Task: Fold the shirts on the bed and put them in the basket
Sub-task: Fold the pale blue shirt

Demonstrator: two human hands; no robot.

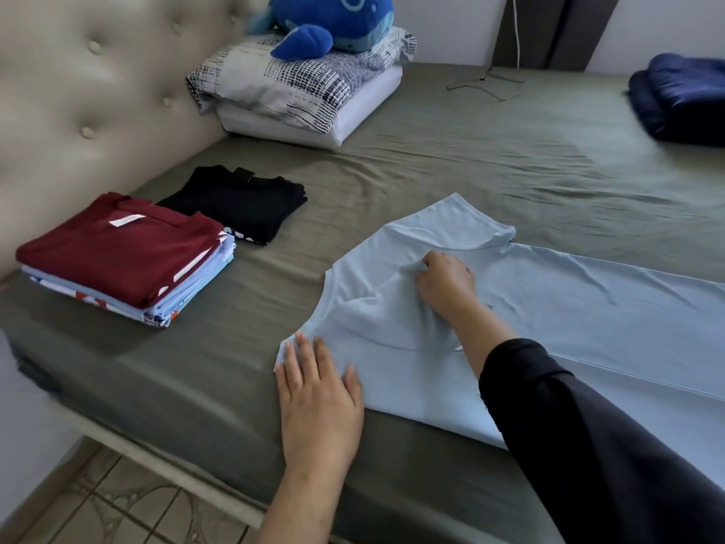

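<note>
A light blue shirt (569, 308) lies spread across the olive bed sheet (470, 159), running off the right edge. My left hand (317, 394) rests flat, fingers apart, on the shirt's near sleeve corner. My right hand (447, 284) pinches a fold of the blue fabric near the collar. To the left sits a stack of folded shirts with a maroon shirt (117, 245) on top. A folded black shirt (239, 202) lies just behind it. No basket is in view.
A tufted beige headboard (90, 92) stands on the left. Two pillows (302, 88) carry a blue plush whale (333, 21). A dark blue folded cloth (682, 96) lies far right. A thin cable (486, 82) trails on the sheet. Tiled floor (117, 504) shows below the bed edge.
</note>
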